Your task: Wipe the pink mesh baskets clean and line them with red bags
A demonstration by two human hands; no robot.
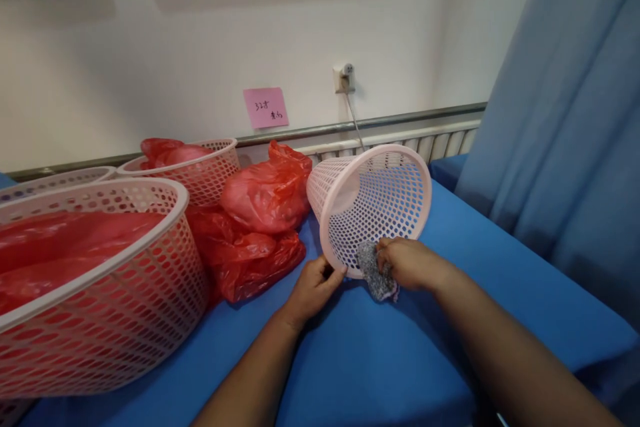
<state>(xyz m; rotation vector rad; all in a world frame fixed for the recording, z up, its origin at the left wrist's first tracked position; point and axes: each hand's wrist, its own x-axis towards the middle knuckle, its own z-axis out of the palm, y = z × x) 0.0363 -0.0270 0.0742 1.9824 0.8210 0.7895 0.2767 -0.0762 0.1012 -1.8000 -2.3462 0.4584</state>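
A pale pink perforated plastic basket lies on its side on the blue-covered table, its round mouth facing me. My left hand grips the lower left of its rim, the thumb pressed against the edge. In my right hand is a grey speckled cloth, bunched under the fingers and laid over the bottom of the rim. Part of the cloth hangs outside the mouth toward me. The fingertips of my left hand are partly hidden behind the rim.
Red plastic bags lie left of the basket. A large pink basket with red plastic inside stands at the near left, more baskets behind it. Blue curtain hangs at the right. A plug with a cord sits in the wall socket.
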